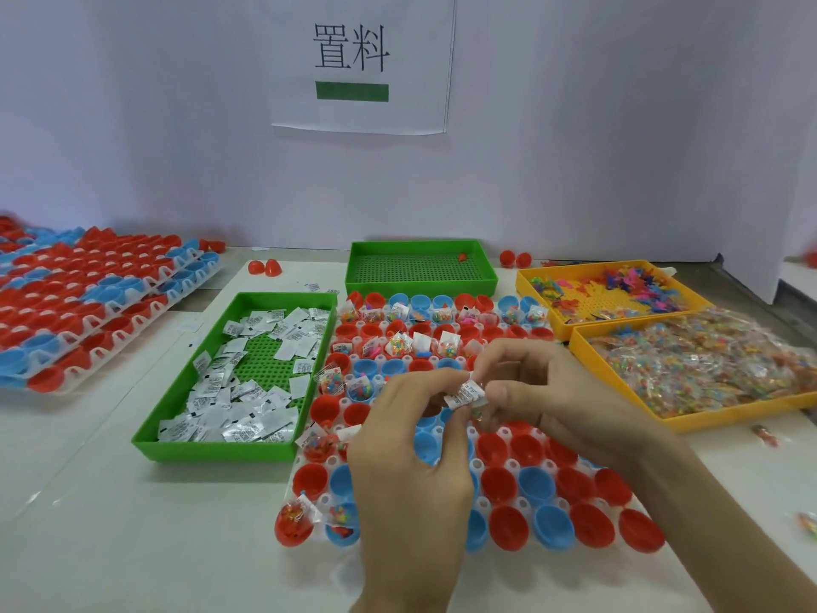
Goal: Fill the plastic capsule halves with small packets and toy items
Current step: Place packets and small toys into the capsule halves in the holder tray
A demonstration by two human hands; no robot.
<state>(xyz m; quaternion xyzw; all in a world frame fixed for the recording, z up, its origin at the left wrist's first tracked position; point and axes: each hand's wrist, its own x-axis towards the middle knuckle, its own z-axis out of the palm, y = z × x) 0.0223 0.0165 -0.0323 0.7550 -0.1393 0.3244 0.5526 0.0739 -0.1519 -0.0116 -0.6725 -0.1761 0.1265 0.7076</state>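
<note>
A white holder tray in front of me carries rows of red and blue capsule halves. Those in the far rows and down the left column hold clear bead packets and white slips; the near right ones look bare. Above the tray's middle, my left hand and my right hand meet and together pinch a small white printed packet. A clear packet seems tucked beneath it, partly hidden by my fingers.
A green tray of white printed packets lies to the left. A nearly bare green tray sits behind. Two yellow trays at right hold coloured toy figures and clear bead packets. Stacked filled holders lie far left.
</note>
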